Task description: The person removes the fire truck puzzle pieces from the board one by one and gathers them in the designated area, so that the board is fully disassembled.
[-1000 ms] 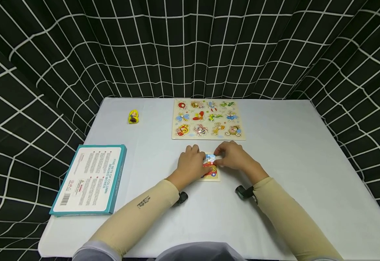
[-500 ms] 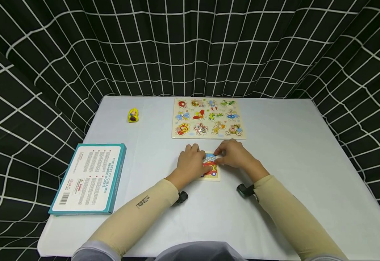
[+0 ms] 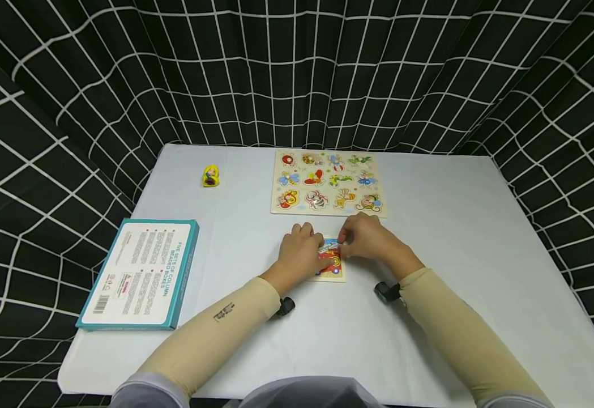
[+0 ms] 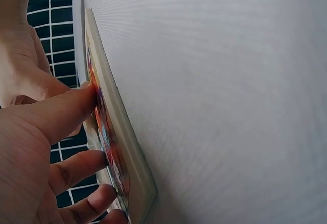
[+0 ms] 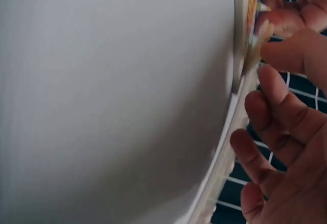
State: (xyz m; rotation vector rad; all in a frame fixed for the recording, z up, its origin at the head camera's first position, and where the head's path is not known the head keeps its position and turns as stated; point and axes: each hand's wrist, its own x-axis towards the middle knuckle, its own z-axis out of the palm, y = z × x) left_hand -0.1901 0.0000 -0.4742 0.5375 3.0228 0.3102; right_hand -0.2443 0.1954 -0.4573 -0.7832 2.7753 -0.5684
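A small wooden jigsaw board (image 3: pixel 331 279) with a red vehicle picture lies in front of the person. My left hand (image 3: pixel 298 253) covers its left side, thumb and fingertips pressing down on the picture. In the left wrist view the thumb (image 4: pixel 76 101) touches the picture near the board's long edge. At the board's upper right corner, my right hand (image 3: pixel 369 237) pinches a puzzle piece (image 5: pixel 257 46) between thumb and forefinger. That piece stands tilted against the board in the right wrist view, and its picture side is mostly hidden. The other right fingers are loosely bent.
Behind the hands lies a larger wooden insect puzzle board (image 3: pixel 327 212). A teal and white box (image 3: pixel 136 275) lies at the left, and a small yellow figure (image 3: pixel 210 176) stands at the back left. A black curtain (image 3: pixel 297 73) with white grid lines surrounds the white table (image 3: pixel 460 243).
The head view has shifted slightly. The right fingers have moved a little at the board's upper right corner and the piece there has turned slightly. The left hand stays on the board.
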